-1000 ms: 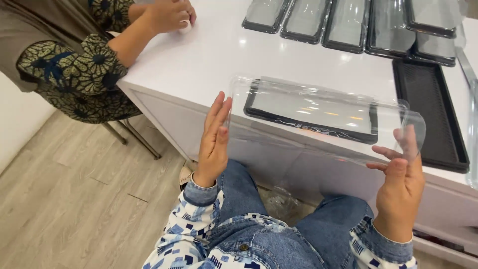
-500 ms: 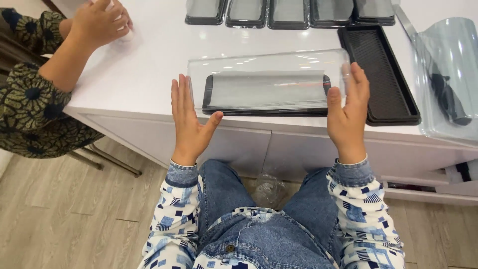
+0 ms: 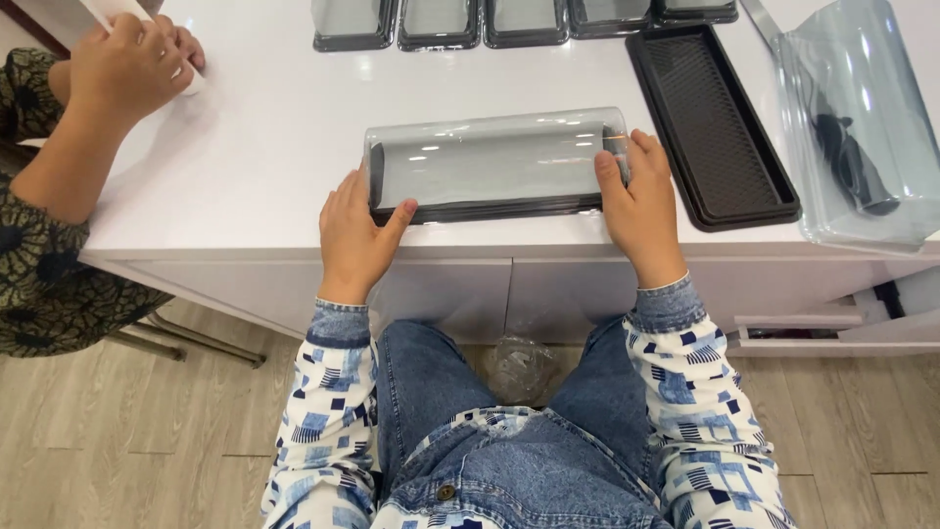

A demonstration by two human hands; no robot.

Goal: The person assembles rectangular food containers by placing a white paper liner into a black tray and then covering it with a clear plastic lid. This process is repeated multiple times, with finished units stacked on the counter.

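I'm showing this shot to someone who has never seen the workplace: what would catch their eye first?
First the long clear-lidded tray at the near edge of the white counter, gripped at its ends by the left hand and right hand. To its right lies an empty black tray, then a loose clear lid. At far left, another person's hands rest on the counter.

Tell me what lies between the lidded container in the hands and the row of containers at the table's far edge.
Nothing: the head view shows bare white table between the lidded container and the row of containers.
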